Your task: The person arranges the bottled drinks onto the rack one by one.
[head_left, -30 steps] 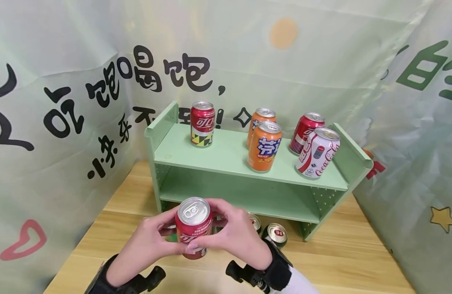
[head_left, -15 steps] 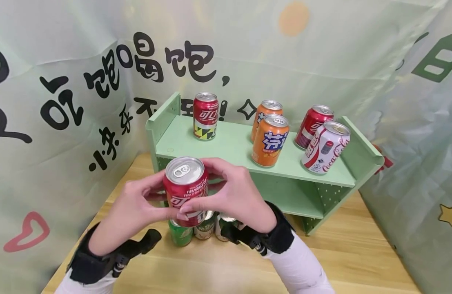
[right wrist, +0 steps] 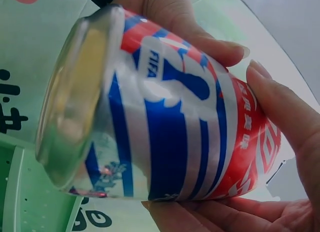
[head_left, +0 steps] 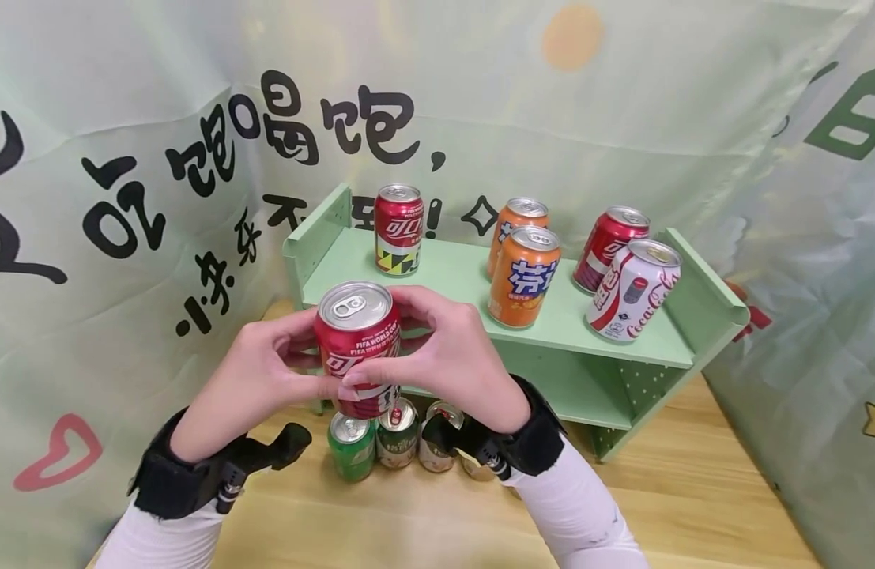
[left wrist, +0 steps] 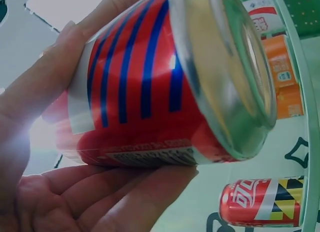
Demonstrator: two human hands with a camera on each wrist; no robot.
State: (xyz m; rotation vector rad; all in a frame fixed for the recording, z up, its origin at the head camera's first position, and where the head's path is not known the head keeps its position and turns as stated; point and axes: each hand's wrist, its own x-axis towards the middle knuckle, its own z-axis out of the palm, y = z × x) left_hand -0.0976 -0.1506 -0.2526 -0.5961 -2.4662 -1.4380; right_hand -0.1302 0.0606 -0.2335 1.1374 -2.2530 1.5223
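Observation:
A red cola can [head_left: 359, 348], its silver lid facing up, is gripped between my two hands in front of the shelf's left part. My left hand [head_left: 269, 367] holds its left side, the thumb across the front. From the right, my right hand [head_left: 444, 340] grips it, and both thumbs nearly meet on the label. Blue stripes and a white band show on the can [left wrist: 140, 77] in the left wrist view. In the right wrist view the can [right wrist: 175, 117] carries a FIFA trophy print, with its bare metal base toward the shelf side.
A green two-tier shelf [head_left: 451, 273] stands behind. On its top are a red cola can [head_left: 398, 229], two orange soda cans [head_left: 526, 276], a dark red can [head_left: 608, 249] and a white cola can [head_left: 632, 291]. Several cans, one a green can [head_left: 352, 449], stand on the wooden table [head_left: 323, 521].
Both hands have raised the cola can from low before the shelf to about the height of its top board. In the last half second it has shifted only slightly.

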